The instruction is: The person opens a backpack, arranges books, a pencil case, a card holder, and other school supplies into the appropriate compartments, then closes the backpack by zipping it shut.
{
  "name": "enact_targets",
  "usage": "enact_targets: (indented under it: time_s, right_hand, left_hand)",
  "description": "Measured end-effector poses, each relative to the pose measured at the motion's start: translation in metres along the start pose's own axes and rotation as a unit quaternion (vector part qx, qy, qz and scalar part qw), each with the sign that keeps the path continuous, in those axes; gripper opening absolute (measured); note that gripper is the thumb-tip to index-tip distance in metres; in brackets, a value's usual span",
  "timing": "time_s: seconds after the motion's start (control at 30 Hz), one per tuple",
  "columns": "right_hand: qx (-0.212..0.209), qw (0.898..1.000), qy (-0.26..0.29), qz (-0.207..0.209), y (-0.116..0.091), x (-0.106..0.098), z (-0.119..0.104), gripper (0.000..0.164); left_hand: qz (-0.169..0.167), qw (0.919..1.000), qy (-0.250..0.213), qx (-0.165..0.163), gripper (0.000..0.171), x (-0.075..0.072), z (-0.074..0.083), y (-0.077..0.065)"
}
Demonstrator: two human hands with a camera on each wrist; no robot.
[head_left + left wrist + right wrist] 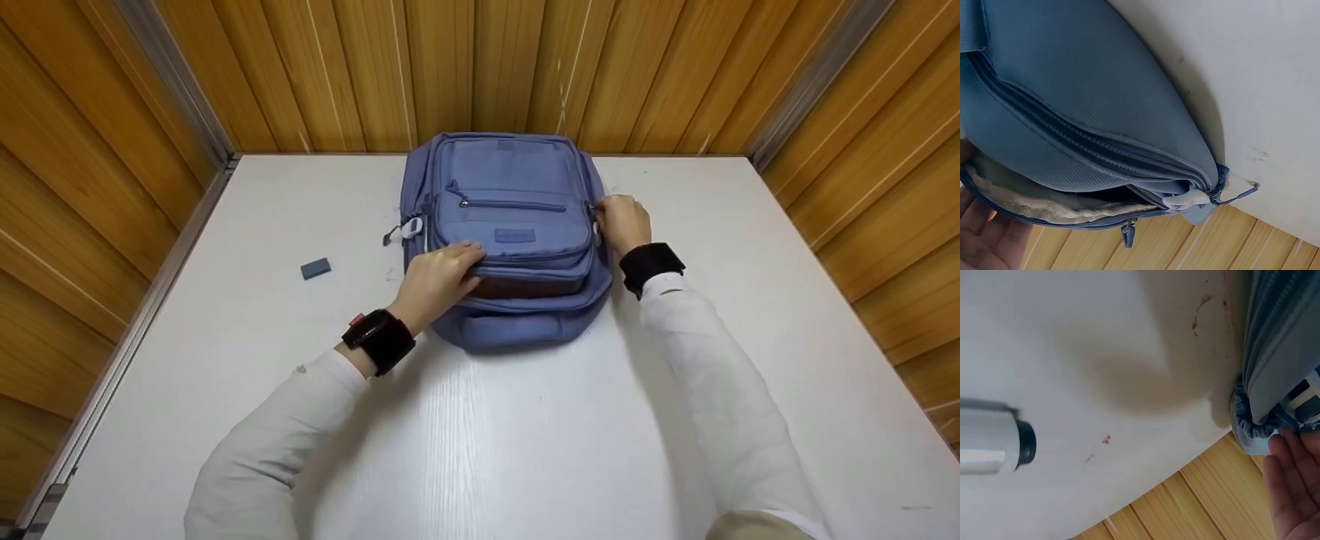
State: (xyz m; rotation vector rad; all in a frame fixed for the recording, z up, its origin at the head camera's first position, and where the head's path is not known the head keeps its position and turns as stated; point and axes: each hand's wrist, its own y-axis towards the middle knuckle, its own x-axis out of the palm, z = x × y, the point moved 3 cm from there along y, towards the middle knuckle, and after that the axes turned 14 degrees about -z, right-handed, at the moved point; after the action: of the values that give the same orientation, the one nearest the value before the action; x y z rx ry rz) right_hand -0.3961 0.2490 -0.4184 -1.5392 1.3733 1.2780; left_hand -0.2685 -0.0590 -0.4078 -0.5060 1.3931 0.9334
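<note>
A blue backpack (517,169) lies on the white table, front up, its bottom edge toward the far wall hidden from me. My left hand (439,277) grips the near edge of its front pocket, thumb below and fingers on top. In the left wrist view that pocket (1055,211) gapes, showing a pale lining, with fingers (1002,236) at its rim and a zipper pull (1127,235) hanging outside. At the bag's right side my right hand (624,223) pinches a zipper pull (592,207). Its fingers (1292,478) are close to gathered elastic cloth in the right wrist view.
A small dark block (316,268) lies on the table (525,442) left of the bag. A white tag (412,227) hangs at the bag's left side. Wood-patterned walls (510,67) border the table. A white cylinder with a black end (994,441) shows in the right wrist view.
</note>
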Motion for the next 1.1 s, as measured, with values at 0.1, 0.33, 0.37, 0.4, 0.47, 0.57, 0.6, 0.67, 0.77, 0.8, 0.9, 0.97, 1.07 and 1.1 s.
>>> enact_targets:
  time_s: [0.1, 0.33, 0.37, 0.4, 0.47, 0.57, 0.6, 0.67, 0.77, 0.8, 0.9, 0.97, 1.07, 1.1]
  right_hand:
    - [-0.011, 1.0, -0.013, -0.011, -0.004, -0.003, 0.0, 0.016]
    - [-0.037, 0.999, -0.024, -0.019, -0.02, -0.008, -0.002, 0.016]
    - [-0.042, 0.999, -0.026, -0.018, -0.023, -0.008, -0.003, 0.016]
    - [-0.045, 0.998, -0.027, -0.021, -0.026, -0.009, -0.003, 0.016]
    - [-0.053, 0.998, -0.03, -0.024, -0.032, -0.01, -0.004, 0.016]
    - [-0.063, 0.997, -0.029, -0.031, -0.041, -0.01, -0.004, 0.017]
    - [-0.066, 0.997, -0.027, -0.033, -0.044, -0.011, -0.004, 0.017]
    - [-0.07, 0.997, -0.024, -0.039, -0.049, -0.011, -0.005, 0.016]
    - [-0.078, 0.996, -0.025, -0.047, -0.057, -0.011, -0.006, 0.013]
    - [-0.081, 0.995, -0.026, -0.05, -0.059, -0.012, -0.007, 0.012]
    - [-0.091, 0.994, -0.027, -0.056, -0.067, -0.013, -0.009, 0.011]
    - [-0.095, 0.993, -0.022, -0.061, -0.073, -0.013, -0.01, 0.011]
    - [-0.101, 0.992, -0.014, -0.07, -0.082, -0.015, -0.014, 0.013]
    - [-0.102, 0.992, -0.012, -0.074, -0.085, -0.015, -0.015, 0.014]
  left_hand:
    - [0.0, 0.9999, 0.01, -0.003, 0.04, 0.0, 0.001, 0.0]
    - [0.001, 0.9999, 0.014, -0.004, 0.04, -0.001, 0.003, 0.0]
    - [0.001, 0.9999, 0.014, -0.004, 0.04, 0.0, 0.003, 0.0]
    - [0.001, 0.9999, 0.012, -0.004, 0.04, 0.0, 0.003, 0.0]
    - [0.001, 1.0, 0.008, -0.004, 0.04, 0.0, 0.003, 0.0]
    - [0.0, 1.0, 0.004, -0.003, 0.04, 0.0, 0.003, 0.0]
    - [0.0, 1.0, 0.003, -0.002, 0.04, 0.0, 0.004, 0.0]
    - [0.0, 1.0, 0.001, -0.002, 0.04, 0.0, 0.004, 0.0]
    - [0.002, 1.0, 0.003, 0.001, 0.04, -0.001, 0.004, 0.0]
    - [0.003, 1.0, 0.003, 0.001, 0.04, -0.001, 0.004, 0.0]
    - [0.003, 1.0, 0.003, -0.001, 0.039, -0.001, 0.004, 0.0]
    - [0.0, 1.0, 0.003, -0.003, 0.04, 0.0, 0.004, 0.0]
    - [-0.003, 1.0, 0.003, -0.005, 0.04, 0.0, 0.005, 0.0]
    - [-0.003, 1.0, 0.004, -0.005, 0.04, 0.0, 0.005, 0.0]
